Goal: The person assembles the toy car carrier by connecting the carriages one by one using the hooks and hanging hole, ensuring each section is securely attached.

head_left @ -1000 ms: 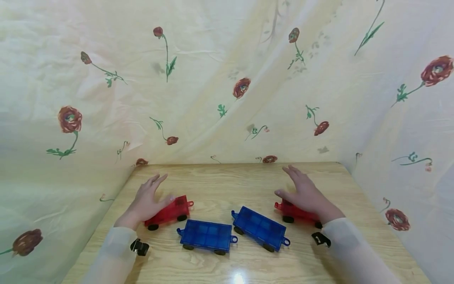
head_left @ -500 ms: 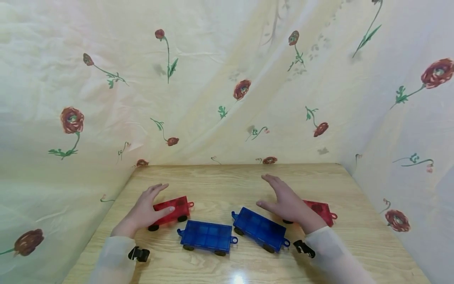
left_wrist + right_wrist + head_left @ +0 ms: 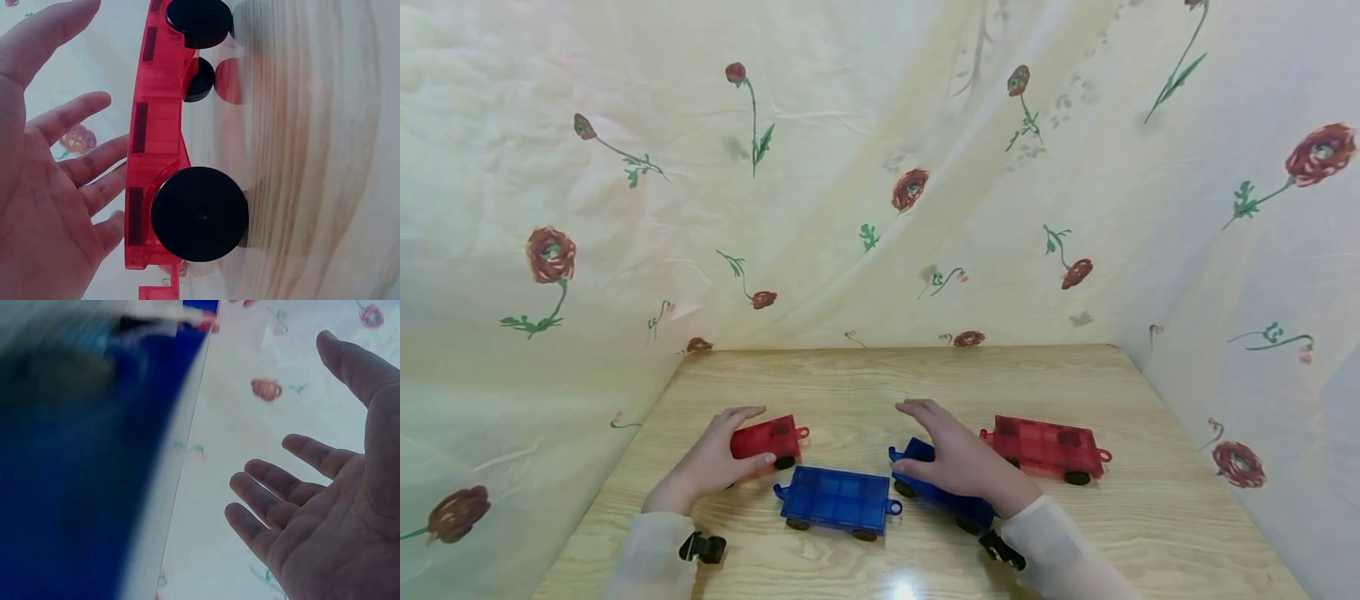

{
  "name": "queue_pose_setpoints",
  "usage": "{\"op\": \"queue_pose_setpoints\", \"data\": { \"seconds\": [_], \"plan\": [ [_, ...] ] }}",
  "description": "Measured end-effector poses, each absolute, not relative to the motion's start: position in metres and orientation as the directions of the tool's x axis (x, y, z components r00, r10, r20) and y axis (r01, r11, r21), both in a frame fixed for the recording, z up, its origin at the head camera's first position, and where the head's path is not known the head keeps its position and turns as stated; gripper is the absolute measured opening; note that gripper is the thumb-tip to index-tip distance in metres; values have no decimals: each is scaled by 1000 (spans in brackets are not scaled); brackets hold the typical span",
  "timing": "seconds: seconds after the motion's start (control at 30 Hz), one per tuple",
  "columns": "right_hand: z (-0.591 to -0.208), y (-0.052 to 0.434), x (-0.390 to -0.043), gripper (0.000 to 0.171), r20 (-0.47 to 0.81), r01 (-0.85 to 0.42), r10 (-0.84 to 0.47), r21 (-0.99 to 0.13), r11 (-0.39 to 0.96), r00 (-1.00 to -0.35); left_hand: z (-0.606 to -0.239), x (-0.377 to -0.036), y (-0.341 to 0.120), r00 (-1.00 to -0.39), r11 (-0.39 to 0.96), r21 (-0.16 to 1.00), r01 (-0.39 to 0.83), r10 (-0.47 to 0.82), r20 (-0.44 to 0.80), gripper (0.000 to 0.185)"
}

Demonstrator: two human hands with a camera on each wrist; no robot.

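A cream cloth printed with red flowers [image 3: 910, 187] hangs behind and to both sides of a pale wooden table [image 3: 865, 375]. Four toy wagons stand on it in a loose row.

The left hand [image 3: 715, 458] lies over the near end of the left red wagon [image 3: 771, 437], fingers straight and relaxed. The left wrist view shows the palm [image 3: 44, 206] spread beside the wagon's side and black wheels [image 3: 200, 215], fingers uncurled, so it is grasping nothing; whether the skin touches the plastic cannot be told.

The right hand [image 3: 951, 454] hangs flat over the right blue wagon [image 3: 917, 454], covering its near half. The right wrist view is blurred, but the fingers [image 3: 275, 481] are plainly splayed and loose, with blue plastic [image 3: 81, 487] beside them and no grip taken.

The middle blue wagon [image 3: 838, 498] stands alone just near of both hands. The right red wagon [image 3: 1045, 446] stands to the right, apart from the hand.

The wagons sit on wheels, so a flat palm pressing unevenly would likely roll one away. The right blue wagon's far-left end lies close to the middle blue one's hitch, and a push could knock them together or skew the row. A wagon shoved right could run off the table's edge, which is not far from the right red wagon.
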State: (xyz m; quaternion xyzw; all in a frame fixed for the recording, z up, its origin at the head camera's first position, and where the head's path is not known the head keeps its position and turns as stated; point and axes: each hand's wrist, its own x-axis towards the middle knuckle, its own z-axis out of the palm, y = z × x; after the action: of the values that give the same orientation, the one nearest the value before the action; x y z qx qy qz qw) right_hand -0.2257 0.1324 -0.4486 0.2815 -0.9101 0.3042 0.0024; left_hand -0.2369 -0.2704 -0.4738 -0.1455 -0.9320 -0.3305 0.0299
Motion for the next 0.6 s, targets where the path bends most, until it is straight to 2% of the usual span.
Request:
{"op": "queue_pose_setpoints", "data": {
  "seconds": [0.3, 0.6],
  "plan": [
    [-453, 96, -210, 80, 82, -563, -634, -557, 611, -769, -486, -238, -268, -964, 728, 635, 257, 236, 120, 79],
    [-463, 72, -197, 62, 52, -644, -715, -486, 591, -697, -493, -235, -268, -958, 769, 572, 285, 239, 155, 73]
  ]
}}
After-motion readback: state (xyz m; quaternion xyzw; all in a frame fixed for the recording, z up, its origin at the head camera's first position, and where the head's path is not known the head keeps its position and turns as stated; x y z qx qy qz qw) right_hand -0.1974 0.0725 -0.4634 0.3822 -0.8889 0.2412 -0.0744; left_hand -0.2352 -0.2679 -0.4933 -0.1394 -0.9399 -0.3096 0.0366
